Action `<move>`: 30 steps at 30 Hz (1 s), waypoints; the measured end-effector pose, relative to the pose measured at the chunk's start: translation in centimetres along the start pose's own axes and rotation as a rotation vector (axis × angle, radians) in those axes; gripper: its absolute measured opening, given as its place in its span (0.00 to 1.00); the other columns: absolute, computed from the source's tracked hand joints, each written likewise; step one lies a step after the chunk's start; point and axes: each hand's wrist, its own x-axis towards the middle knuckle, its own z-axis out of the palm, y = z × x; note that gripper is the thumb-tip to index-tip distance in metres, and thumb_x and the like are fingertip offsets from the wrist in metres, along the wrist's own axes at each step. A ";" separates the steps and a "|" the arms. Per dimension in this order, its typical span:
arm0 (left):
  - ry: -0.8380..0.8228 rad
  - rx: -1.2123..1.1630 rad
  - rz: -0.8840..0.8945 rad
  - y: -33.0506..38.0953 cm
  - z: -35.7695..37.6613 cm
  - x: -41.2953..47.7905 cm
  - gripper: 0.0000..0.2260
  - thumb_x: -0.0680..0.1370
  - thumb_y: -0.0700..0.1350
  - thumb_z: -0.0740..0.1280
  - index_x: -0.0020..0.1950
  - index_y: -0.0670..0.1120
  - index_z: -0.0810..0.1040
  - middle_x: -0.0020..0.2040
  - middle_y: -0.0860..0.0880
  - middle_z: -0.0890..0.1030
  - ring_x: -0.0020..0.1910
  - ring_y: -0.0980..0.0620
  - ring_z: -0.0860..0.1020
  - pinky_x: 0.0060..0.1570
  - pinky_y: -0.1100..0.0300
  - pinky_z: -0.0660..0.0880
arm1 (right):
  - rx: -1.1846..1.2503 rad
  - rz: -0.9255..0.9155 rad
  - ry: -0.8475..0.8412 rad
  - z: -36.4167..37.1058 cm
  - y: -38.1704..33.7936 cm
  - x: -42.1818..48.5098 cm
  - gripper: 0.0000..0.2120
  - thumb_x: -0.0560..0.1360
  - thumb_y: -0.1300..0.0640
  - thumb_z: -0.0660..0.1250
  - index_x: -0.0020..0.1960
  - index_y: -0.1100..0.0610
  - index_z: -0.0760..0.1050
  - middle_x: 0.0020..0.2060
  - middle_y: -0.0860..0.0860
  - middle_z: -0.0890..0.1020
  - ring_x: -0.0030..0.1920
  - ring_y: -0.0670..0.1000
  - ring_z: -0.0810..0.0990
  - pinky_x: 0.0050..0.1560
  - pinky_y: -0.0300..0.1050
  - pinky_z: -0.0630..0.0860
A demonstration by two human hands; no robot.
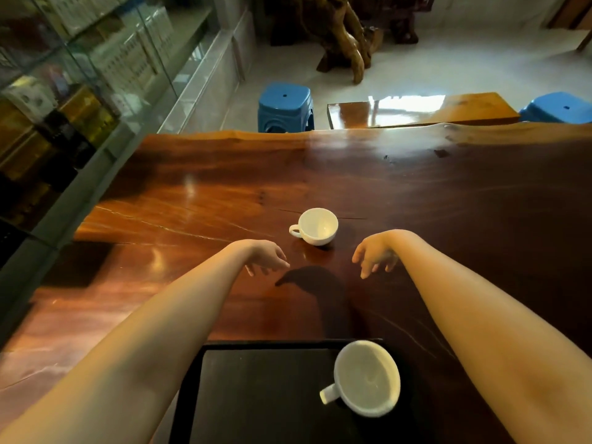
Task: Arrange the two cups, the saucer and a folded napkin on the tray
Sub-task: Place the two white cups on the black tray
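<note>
A black tray [256, 395] lies at the near edge of the wooden table. One white cup [366, 378] stands upright on the tray's right side, handle to the left. A second white cup [317, 226] stands on the bare table farther out, handle also to the left. My left hand [267, 256] hovers just near-left of that far cup, fingers apart and pointing down, holding nothing. My right hand [374, 254] hovers near-right of it, also open and empty. Neither hand touches the cup. No saucer or napkin is in view.
The dark wooden table [448, 219] stretches far and right. A glass display cabinet [80, 91] runs along the left. Two blue plastic stools [285, 105] [557, 107] and a wooden bench [416, 110] stand beyond the table's far edge.
</note>
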 end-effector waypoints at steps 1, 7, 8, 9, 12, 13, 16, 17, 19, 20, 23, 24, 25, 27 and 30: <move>-0.010 -0.001 -0.006 -0.1 0.1 -0.1 0.21 0.80 0.51 0.60 0.72 0.47 0.67 0.67 0.45 0.75 0.63 0.46 0.76 0.60 0.49 0.76 | 0.008 -0.003 -0.009 0.1 -0.1 0.0 0.28 0.72 0.62 0.69 0.70 0.54 0.66 0.69 0.54 0.70 0.65 0.55 0.73 0.64 0.57 0.72; 0.017 -0.002 -0.016 -0.9 -2.9 6.1 0.22 0.79 0.52 0.61 0.72 0.46 0.66 0.66 0.44 0.75 0.62 0.46 0.76 0.57 0.50 0.78 | 0.074 -0.058 0.042 -3.1 -1.2 5.9 0.35 0.72 0.61 0.70 0.74 0.55 0.59 0.68 0.55 0.70 0.65 0.55 0.73 0.62 0.53 0.74; 0.045 -0.020 -0.006 -1.0 -3.2 7.1 0.23 0.79 0.52 0.62 0.71 0.46 0.67 0.64 0.44 0.75 0.60 0.46 0.77 0.55 0.52 0.78 | 0.113 -0.079 0.072 -3.4 -1.2 6.9 0.37 0.71 0.61 0.71 0.74 0.54 0.56 0.70 0.55 0.69 0.65 0.56 0.72 0.61 0.52 0.74; 0.074 -0.039 0.002 -1.0 -3.4 8.0 0.23 0.78 0.52 0.63 0.71 0.45 0.67 0.62 0.44 0.76 0.56 0.47 0.78 0.52 0.53 0.79 | 0.149 -0.093 0.093 -3.4 -1.4 7.7 0.39 0.71 0.61 0.71 0.75 0.54 0.54 0.71 0.55 0.67 0.66 0.56 0.71 0.61 0.52 0.73; 0.201 -0.132 0.091 -0.8 -3.5 10.3 0.23 0.76 0.48 0.68 0.69 0.45 0.69 0.61 0.44 0.77 0.50 0.49 0.77 0.47 0.57 0.77 | 0.253 -0.185 0.172 -3.6 -1.9 9.0 0.37 0.71 0.62 0.71 0.74 0.54 0.56 0.72 0.53 0.64 0.71 0.56 0.64 0.68 0.53 0.64; 0.233 -0.182 0.128 -0.6 -3.5 10.8 0.25 0.75 0.46 0.69 0.70 0.45 0.68 0.63 0.44 0.77 0.53 0.48 0.76 0.48 0.57 0.77 | 0.280 -0.238 0.194 -3.7 -2.1 8.9 0.36 0.71 0.63 0.71 0.73 0.56 0.57 0.71 0.52 0.66 0.70 0.54 0.64 0.69 0.51 0.61; 0.325 -0.307 0.244 -0.3 -2.9 12.1 0.29 0.72 0.40 0.72 0.71 0.49 0.68 0.63 0.47 0.77 0.55 0.51 0.75 0.54 0.60 0.72 | 0.391 -0.381 0.201 -3.3 -2.1 9.1 0.32 0.71 0.69 0.68 0.71 0.57 0.59 0.60 0.49 0.69 0.61 0.47 0.65 0.61 0.41 0.60; 0.345 -0.354 0.278 -0.2 -2.7 12.3 0.29 0.71 0.39 0.73 0.70 0.50 0.69 0.63 0.48 0.77 0.56 0.52 0.74 0.55 0.60 0.71 | 0.432 -0.411 0.193 -3.1 -2.1 9.4 0.33 0.71 0.69 0.68 0.71 0.56 0.59 0.59 0.48 0.68 0.60 0.46 0.64 0.60 0.40 0.60; 0.374 -0.418 0.325 -0.2 -2.2 12.8 0.30 0.69 0.38 0.74 0.70 0.50 0.70 0.66 0.49 0.76 0.62 0.52 0.73 0.60 0.59 0.70 | 0.509 -0.423 0.191 -2.6 -1.8 10.3 0.36 0.70 0.68 0.70 0.72 0.54 0.57 0.64 0.49 0.67 0.62 0.47 0.64 0.61 0.41 0.60; 0.388 -0.434 0.341 -0.2 -1.9 13.1 0.31 0.69 0.38 0.74 0.70 0.50 0.70 0.66 0.49 0.76 0.64 0.50 0.73 0.61 0.58 0.69 | 0.549 -0.419 0.193 -2.3 -1.6 11.0 0.38 0.69 0.67 0.71 0.72 0.52 0.56 0.67 0.50 0.66 0.65 0.48 0.64 0.62 0.43 0.60; 0.420 -0.489 0.354 -0.3 -1.2 13.4 0.31 0.68 0.37 0.74 0.70 0.50 0.70 0.67 0.49 0.76 0.65 0.49 0.73 0.61 0.58 0.68 | 0.663 -0.430 0.198 -1.3 -1.5 12.0 0.42 0.68 0.66 0.73 0.73 0.49 0.54 0.70 0.50 0.63 0.64 0.47 0.62 0.65 0.46 0.60; 0.427 -0.512 0.355 -0.4 -1.0 13.5 0.31 0.68 0.37 0.74 0.70 0.50 0.70 0.67 0.49 0.75 0.65 0.49 0.72 0.62 0.58 0.69 | 0.685 -0.435 0.211 -1.0 -1.4 12.2 0.42 0.68 0.66 0.74 0.73 0.49 0.55 0.70 0.50 0.63 0.64 0.47 0.62 0.67 0.48 0.60; 0.433 -0.530 0.355 -0.3 -0.8 13.4 0.32 0.68 0.36 0.74 0.70 0.49 0.70 0.67 0.49 0.75 0.65 0.49 0.72 0.63 0.57 0.69 | 0.703 -0.441 0.231 -0.6 -1.5 12.2 0.43 0.66 0.65 0.75 0.73 0.49 0.55 0.70 0.50 0.63 0.65 0.48 0.62 0.70 0.50 0.60; 0.455 -0.570 0.353 -0.2 -0.1 13.1 0.32 0.67 0.36 0.74 0.69 0.49 0.70 0.66 0.48 0.76 0.65 0.49 0.73 0.64 0.55 0.70 | 0.723 -0.451 0.289 0.2 -1.7 12.0 0.44 0.63 0.63 0.77 0.72 0.49 0.57 0.71 0.50 0.62 0.70 0.51 0.62 0.72 0.57 0.60; 0.497 -0.617 0.327 -0.1 1.2 12.5 0.31 0.67 0.36 0.75 0.68 0.48 0.71 0.64 0.49 0.77 0.63 0.50 0.73 0.62 0.55 0.71 | 0.748 -0.456 0.352 1.5 -2.1 11.1 0.45 0.63 0.65 0.77 0.72 0.49 0.57 0.71 0.50 0.60 0.70 0.51 0.61 0.72 0.53 0.60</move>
